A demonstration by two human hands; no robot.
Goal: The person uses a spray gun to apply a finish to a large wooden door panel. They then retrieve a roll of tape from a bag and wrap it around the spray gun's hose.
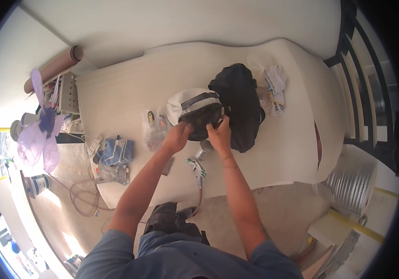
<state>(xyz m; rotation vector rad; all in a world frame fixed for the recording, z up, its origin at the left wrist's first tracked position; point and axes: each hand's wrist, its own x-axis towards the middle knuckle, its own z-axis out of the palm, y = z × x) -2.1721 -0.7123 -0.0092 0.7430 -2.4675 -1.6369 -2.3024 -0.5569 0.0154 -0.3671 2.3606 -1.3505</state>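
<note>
Between both hands (pixel 198 136), gripped at its near rim, sits the white-and-black cap (pixel 195 109).

White rounded cap with a grey band and dark inner lining (pixel 194 106). Black crumpled fabric bag (pixel 239 104). Off-white padded work surface (pixel 116 102). Blue-and-grey folded work gloves (pixel 118 151). Translucent lilac plastic fan blades (pixel 39 135). Silver metal spray gun with green fitting (pixel 198 163). Brown cardboard tube (pixel 53 67).
</note>
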